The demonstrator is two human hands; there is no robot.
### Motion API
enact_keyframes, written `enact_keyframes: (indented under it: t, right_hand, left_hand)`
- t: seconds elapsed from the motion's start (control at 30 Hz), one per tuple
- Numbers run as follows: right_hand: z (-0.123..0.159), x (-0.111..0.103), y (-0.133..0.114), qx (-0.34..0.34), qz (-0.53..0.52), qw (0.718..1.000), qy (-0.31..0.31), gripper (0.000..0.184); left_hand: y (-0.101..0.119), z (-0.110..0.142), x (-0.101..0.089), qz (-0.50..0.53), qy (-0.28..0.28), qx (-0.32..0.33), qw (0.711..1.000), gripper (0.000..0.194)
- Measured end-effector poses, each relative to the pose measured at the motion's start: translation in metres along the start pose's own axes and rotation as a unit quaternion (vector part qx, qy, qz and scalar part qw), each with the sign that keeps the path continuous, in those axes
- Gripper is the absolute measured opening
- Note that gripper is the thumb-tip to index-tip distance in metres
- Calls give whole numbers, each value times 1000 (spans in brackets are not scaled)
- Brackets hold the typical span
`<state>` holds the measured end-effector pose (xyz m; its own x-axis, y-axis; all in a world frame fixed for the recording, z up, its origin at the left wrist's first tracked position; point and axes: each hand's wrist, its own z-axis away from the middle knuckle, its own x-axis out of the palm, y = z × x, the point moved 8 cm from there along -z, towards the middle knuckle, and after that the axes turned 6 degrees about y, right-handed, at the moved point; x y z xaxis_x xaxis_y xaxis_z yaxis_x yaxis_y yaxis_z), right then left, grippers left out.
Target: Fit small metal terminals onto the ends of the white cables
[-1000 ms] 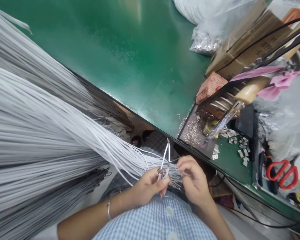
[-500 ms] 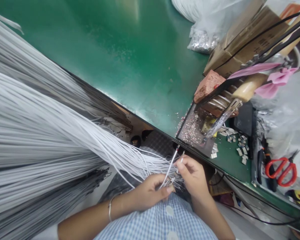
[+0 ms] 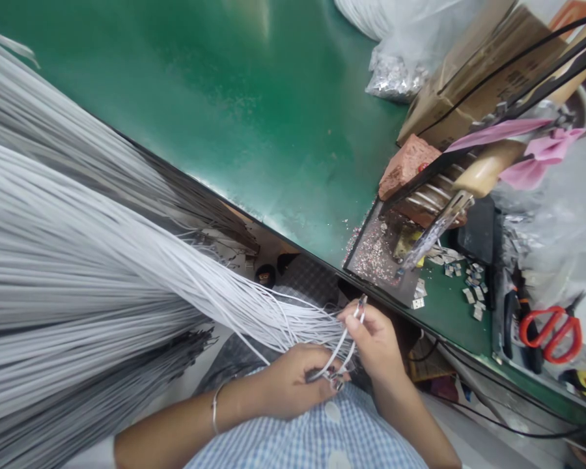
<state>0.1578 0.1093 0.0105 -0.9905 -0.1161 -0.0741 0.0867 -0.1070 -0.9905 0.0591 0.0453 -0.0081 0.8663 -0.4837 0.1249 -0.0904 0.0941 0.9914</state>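
My left hand (image 3: 295, 383) is closed around white cables (image 3: 339, 345) at the front of my lap. Small metal connectors (image 3: 337, 383) show at its fingertips. My right hand (image 3: 378, 345) pinches the upper part of the cables between thumb and forefinger. A shiny metal end (image 3: 362, 301) sticks up just above that pinch. Two strands arc between my hands. Behind them, a thick bundle of white cables (image 3: 176, 260) runs off to the left.
At the right, a soldering iron (image 3: 434, 231) rests over a tray (image 3: 364, 257) sprinkled with solder bits. Loose metal connectors (image 3: 476, 296) lie beside it. Red-handled scissors (image 3: 551, 332), a pink brick (image 3: 407, 166) and a cardboard box (image 3: 483, 78) stand around the green table (image 3: 215, 111).
The separate cable end that stood left of my right fingers has come right, and now meets the other one at that pinch. My left fingers have shifted slightly lower.
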Motion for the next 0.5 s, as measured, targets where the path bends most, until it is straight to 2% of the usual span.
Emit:
enact_keyframes:
  t: [0.1,0.17,0.37,0.5]
  right_hand:
    - [2,0,5,16,-26,999,-17,25]
    - [4,-2,9,22,-41,999,-20,28]
    - [5,-6,10,26,-39,999,-25,32]
    - [5,-5,3,10,-29,998,-47,31]
  left_hand:
    - [-4,2,2,0,-6,2,1000,29]
    - [-7,3,0,2,9,-8,1000,30]
    - [-9,7,-13,46,118,-29,992,27]
    - [-14,7,-19,98,157,-35,982,27]
